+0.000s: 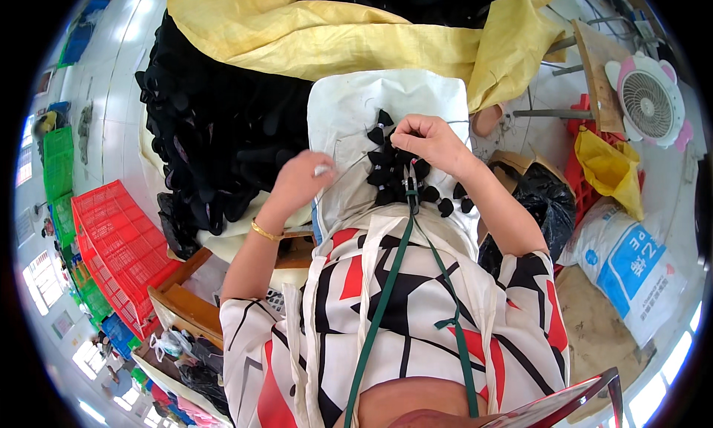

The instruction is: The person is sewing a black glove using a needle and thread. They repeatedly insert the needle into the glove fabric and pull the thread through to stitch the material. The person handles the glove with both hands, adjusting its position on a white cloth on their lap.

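My left hand (pixel 303 178) hovers at the left edge of a white sack-like cloth (pixel 342 105) over my lap. Its fingers are curled, and a white wrap or scrap shows at the fingertips; I cannot make out what they hold. Above several small black bow-shaped fabric pieces (pixel 381 177), my right hand (pixel 431 141) is closed in a pinch. Whatever sits in that pinch is too small to name. Thread snips (pixel 411 177) on a green cord (pixel 390 279) lie against the black pieces, just below my right hand.
A large heap of black fabric items (pixel 223 131) lies on the left, beside a yellow sack (pixel 416 46). Farther left stands a red plastic crate (pixel 122 253). On the right are a black plastic bag (pixel 546 198), a white-and-blue sack (pixel 631 257) and a pink-and-white fan (pixel 648 101).
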Available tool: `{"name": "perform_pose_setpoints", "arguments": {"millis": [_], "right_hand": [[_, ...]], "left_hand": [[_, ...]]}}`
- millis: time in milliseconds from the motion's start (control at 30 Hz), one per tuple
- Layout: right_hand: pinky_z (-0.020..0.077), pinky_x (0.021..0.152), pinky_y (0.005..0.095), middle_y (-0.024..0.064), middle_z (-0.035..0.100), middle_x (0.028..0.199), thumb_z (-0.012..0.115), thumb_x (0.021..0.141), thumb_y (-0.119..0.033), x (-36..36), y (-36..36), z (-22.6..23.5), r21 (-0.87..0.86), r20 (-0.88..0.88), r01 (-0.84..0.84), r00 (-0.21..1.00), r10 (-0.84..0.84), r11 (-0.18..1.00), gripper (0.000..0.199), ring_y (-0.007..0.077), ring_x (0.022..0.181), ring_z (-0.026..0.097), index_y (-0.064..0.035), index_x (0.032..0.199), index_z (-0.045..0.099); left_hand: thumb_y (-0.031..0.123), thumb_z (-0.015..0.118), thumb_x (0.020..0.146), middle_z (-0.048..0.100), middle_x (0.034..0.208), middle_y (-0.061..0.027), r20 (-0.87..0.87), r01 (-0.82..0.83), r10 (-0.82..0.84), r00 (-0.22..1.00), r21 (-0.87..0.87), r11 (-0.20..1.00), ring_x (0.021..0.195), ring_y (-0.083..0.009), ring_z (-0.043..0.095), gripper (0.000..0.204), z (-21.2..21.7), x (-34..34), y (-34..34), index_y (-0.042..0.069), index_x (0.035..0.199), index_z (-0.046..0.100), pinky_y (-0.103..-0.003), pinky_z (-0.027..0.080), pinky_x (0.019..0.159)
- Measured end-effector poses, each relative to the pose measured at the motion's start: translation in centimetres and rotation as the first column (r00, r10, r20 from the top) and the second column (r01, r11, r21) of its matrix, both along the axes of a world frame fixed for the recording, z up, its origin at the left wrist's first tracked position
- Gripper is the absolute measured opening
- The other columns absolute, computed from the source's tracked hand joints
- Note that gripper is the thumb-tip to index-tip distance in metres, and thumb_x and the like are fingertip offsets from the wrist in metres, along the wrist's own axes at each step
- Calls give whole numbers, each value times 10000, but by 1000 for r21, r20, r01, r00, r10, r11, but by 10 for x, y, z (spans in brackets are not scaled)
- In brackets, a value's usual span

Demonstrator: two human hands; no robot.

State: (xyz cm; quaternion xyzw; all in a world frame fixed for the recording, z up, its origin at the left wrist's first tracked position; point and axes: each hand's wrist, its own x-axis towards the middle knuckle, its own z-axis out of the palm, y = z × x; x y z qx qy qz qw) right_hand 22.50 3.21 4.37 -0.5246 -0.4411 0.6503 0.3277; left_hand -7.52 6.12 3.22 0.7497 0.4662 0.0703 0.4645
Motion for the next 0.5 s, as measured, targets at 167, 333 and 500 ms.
{"name": "perform_pose_setpoints", "arguments": {"millis": [167, 333, 500], "right_hand": [[420, 521, 223, -61, 563, 718, 681, 912, -199, -2, 7, 6, 2, 44, -41, 998, 41, 999, 169, 26, 634, 479, -45, 856, 641], [423, 549, 222, -59, 571, 719, 678, 913, -191, -6, 10, 12, 35, 28, -23, 999, 22, 999, 163, 26, 644, 484, -43, 855, 646], [426, 603, 219, -59, 590, 753, 674, 916, -178, 2, 15, 10, 1, 45, 56, 997, -56, 998, 150, 30, 685, 489, -39, 864, 656]], "left_hand": [[94, 669, 902, 649, 909, -34, 223, -79, 78, 972, -5, 997, 759, -98, 554, 127, 30, 36, 35, 32, 1004, 710, -252, 463, 700], [109, 710, 879, 661, 870, -34, 324, 155, -83, 942, -202, 967, 764, -107, 588, 97, 11, 59, 42, 27, 929, 719, -258, 482, 708], [122, 740, 862, 672, 826, -12, 226, 147, -69, 972, -349, 925, 770, -81, 590, 114, 2, 53, 45, 15, 875, 705, -253, 491, 727]]}}
